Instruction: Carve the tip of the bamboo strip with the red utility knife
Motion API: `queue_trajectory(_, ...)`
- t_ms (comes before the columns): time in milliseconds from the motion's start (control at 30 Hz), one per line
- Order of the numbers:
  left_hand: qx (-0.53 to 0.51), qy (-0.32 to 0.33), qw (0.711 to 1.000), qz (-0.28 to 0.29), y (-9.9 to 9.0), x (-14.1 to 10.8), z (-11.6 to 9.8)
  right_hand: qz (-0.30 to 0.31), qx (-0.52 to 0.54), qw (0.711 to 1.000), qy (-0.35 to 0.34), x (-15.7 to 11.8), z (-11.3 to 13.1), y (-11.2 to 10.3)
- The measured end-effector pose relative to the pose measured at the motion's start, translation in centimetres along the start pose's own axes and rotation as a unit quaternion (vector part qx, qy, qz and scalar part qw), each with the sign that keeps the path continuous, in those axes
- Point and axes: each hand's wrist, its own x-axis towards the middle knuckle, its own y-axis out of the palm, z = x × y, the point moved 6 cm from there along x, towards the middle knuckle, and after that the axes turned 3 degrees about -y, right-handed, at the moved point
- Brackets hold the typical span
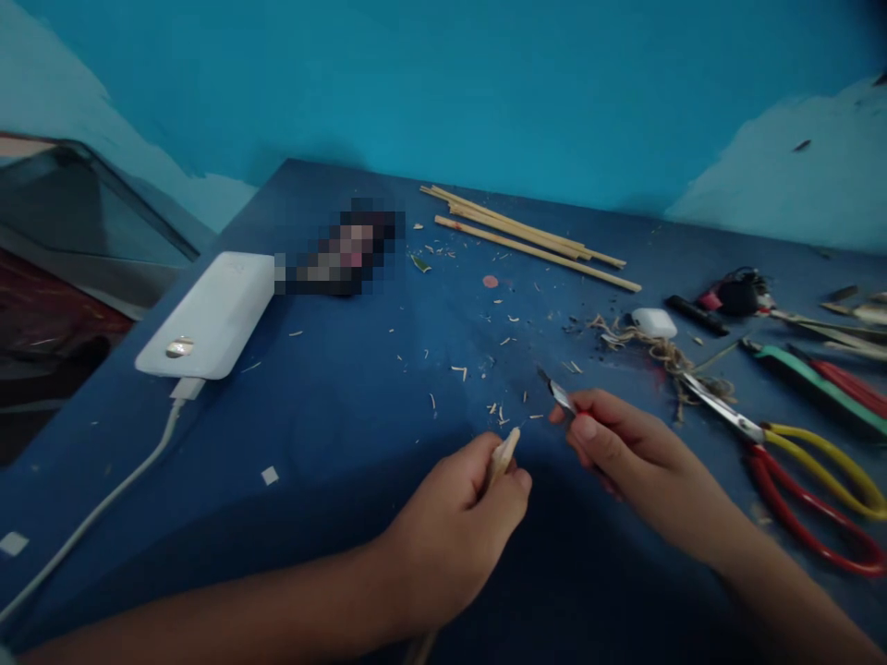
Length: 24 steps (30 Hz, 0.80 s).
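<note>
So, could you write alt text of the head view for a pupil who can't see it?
A person's left hand grips a pale, tapered wooden stick; the right hand holds a small red-and-silver knife, not touching it. Pale slivers, thin tan sticks, a rounded white cabled device and metal scissors with red and yellow handles lie on the blue table.

Dim light, soft dark shadow across the near table; pixelation masks one patch, edges seem blurred.

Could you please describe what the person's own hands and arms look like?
The left hand and right hand are ungloved, with no rings or bracelets visible. Both forearms are bare; a pale patch at the lower-left corner may be a sleeve.
</note>
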Motion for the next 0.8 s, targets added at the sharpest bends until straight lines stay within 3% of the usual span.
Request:
queue_trajectory(233,0.045,0.023,0.998,-0.020,-0.6,-0.1,-1.6,0.092,-0.048,0.993,-0.054,-0.4,1.5,1.2)
queue_trajectory(367,0.032,0.008,0.999,-0.019,-0.6,0.2,-1.0,0.154,-0.078,0.983,-0.059,-0.7,2.1,2.2)
queue_trajectory(600,0.012,0.007,0.999,-0.033,-0.3,0.4,0.2,0.187,-0.090,0.976,-0.059,-1.0,2.3,2.8)
queue_trajectory(800,0.035,0.028,0.999,-0.017,-0.3,-0.2,-1.1,0.184,-0.100,0.976,-0.056,-1.0,2.1,2.7)
